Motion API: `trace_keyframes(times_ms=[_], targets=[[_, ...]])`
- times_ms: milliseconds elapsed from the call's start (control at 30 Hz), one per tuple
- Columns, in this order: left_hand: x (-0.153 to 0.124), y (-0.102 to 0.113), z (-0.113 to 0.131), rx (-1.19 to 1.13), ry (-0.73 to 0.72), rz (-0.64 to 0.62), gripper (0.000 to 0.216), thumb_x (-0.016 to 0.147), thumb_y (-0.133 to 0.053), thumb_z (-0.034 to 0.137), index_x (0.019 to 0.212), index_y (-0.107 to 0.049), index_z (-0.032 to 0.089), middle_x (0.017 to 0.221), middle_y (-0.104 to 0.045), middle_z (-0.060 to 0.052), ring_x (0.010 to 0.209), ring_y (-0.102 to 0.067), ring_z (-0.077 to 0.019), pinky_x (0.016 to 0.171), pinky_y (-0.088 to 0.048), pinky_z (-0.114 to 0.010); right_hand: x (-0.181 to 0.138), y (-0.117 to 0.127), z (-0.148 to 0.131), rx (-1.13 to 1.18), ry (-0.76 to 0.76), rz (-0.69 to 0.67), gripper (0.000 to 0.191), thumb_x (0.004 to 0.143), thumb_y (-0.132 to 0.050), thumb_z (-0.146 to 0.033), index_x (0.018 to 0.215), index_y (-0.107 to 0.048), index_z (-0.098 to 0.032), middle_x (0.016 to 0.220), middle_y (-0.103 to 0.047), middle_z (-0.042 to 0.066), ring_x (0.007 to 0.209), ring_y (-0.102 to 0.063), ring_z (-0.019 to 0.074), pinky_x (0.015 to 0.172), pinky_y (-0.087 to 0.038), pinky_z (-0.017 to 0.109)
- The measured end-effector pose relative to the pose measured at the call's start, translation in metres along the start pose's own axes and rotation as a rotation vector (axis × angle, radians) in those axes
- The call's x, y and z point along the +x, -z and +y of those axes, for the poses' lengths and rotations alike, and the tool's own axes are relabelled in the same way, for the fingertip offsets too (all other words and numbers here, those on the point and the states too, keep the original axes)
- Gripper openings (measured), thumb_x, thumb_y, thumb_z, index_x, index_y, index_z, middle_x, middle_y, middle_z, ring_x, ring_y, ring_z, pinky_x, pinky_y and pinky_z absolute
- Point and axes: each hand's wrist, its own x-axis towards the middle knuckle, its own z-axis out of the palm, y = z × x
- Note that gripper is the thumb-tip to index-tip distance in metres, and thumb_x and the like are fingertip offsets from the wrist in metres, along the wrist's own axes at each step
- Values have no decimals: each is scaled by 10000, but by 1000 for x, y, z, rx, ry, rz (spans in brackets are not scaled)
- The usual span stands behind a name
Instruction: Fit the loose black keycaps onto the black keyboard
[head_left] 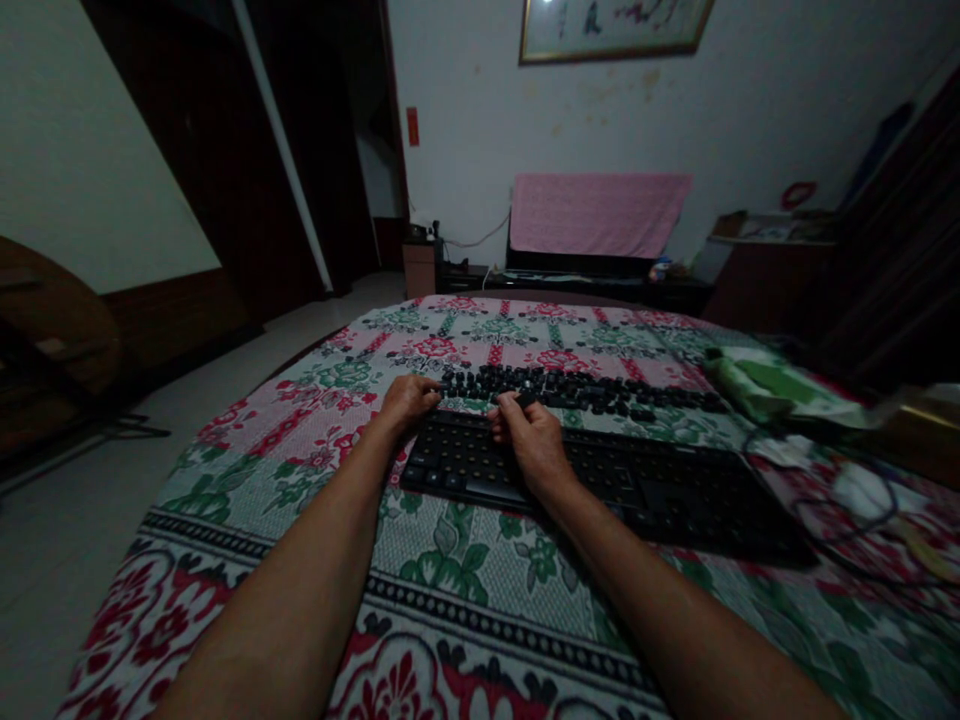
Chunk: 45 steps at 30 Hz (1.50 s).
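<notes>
A black keyboard base (645, 485) with its caps stripped off lies on a floral cloth (450, 560). Just behind it, loose black keycaps (592, 390) are laid out in rows. My left hand (409, 400) rests at the keyboard's far left corner, fingers curled beside the left end of the keycap rows. My right hand (531, 438) sits on the keyboard's upper edge, fingers pinched on a small black keycap (526, 399).
A green and white cloth bundle (765, 385) lies at the right, with a dark cable (847, 520) and pale scraps beside it. A pink towel (596, 212) covers a low cabinet against the far wall. Bare floor lies to the left.
</notes>
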Motion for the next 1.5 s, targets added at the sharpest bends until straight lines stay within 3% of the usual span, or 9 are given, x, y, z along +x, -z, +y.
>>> trace_keyframes(times_ms=[300, 533, 867, 967, 1233, 1500], targets=[[-3, 1, -1, -64, 31, 45, 400, 719, -574, 284, 1105, -642, 206, 876, -700, -26, 796, -629, -155, 763, -452, -227, 1, 1, 2, 4, -20, -9, 315, 712, -606, -475, 775, -608, -166, 668, -649, 5, 519, -560, 86, 496, -468, 200], [-3, 1, 1, 39, 7, 56, 319, 732, -552, 295, 1012, -679, 212, 904, -699, -36, 850, -615, -171, 791, -438, -233, 0, 1, 2, -14, -6, -22, 325, 711, -600, -487, 762, -612, -167, 672, -657, 11, 525, -562, 93, 507, -465, 214], [-1, -2, 2, 49, 31, 72, 314, 756, -547, 307, 1031, -683, 243, 869, -700, -8, 797, -609, -147, 763, -437, -219, -3, 0, -3, -52, -11, -39, 327, 722, -594, -482, 806, -600, -166, 682, -648, 6, 562, -564, 103, 541, -465, 221], [-1, -4, 0, 22, 19, 95, 322, 754, -554, 313, 1040, -681, 238, 852, -702, -8, 781, -612, -149, 749, -441, -224, -5, -1, -6, -74, 21, -108, 315, 742, -579, -471, 828, -603, -169, 700, -640, 7, 573, -559, 106, 550, -464, 223], [-2, -4, 1, -21, 28, 119, 335, 739, -565, 304, 1044, -677, 222, 834, -705, -24, 773, -620, -163, 747, -445, -240, -16, -10, -7, -238, 179, -457, 213, 797, -544, -356, 786, -634, -163, 699, -607, 6, 623, -541, 106, 571, -435, 213], [-15, 1, 6, -146, -12, 181, 337, 763, -514, 289, 1037, -679, 183, 865, -708, -44, 800, -624, -159, 752, -457, -234, -19, -12, -4, -220, 118, -382, 225, 779, -550, -381, 783, -610, -164, 691, -629, 9, 570, -566, 108, 533, -457, 217]])
